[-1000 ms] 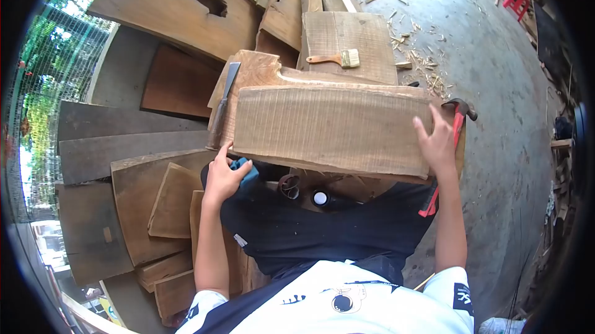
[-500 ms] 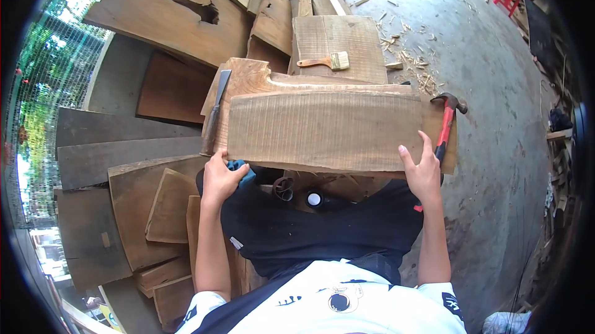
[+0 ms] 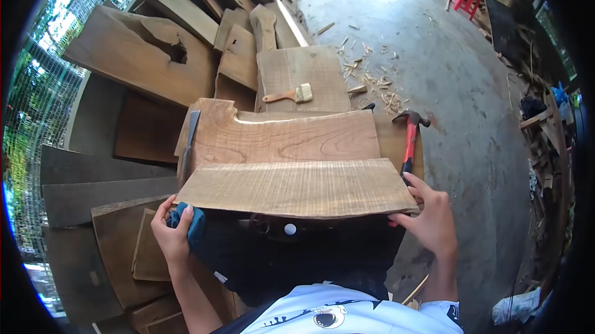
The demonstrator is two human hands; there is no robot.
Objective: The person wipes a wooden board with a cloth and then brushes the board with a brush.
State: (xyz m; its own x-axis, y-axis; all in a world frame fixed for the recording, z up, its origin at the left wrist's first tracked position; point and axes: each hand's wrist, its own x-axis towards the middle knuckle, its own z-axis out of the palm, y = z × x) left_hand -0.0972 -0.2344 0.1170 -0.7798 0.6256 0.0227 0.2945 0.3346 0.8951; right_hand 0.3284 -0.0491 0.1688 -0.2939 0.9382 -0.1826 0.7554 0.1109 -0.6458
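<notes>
Grey floor (image 3: pixel 483 166) with wood chips (image 3: pixel 375 83) spreads past the boards, up to a red stool (image 3: pixel 465 0). Near me, a brush (image 3: pixel 288 95) and a hammer (image 3: pixel 410 142) lie on wood. My left hand (image 3: pixel 170 235) holds a blue rag (image 3: pixel 195 222) and the plank's (image 3: pixel 297 186) left corner; my right fingers (image 3: pixel 414 180) pinch its right corner. Half a second ago, the plank hid most of the red-brown board (image 3: pixel 291 138); now it is nearer me and tipped.

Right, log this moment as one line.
left hand: blue cloth, left end of rough board | right hand: its right end | chisel: grained board, left end | hammer: right side | brush: far board
</notes>
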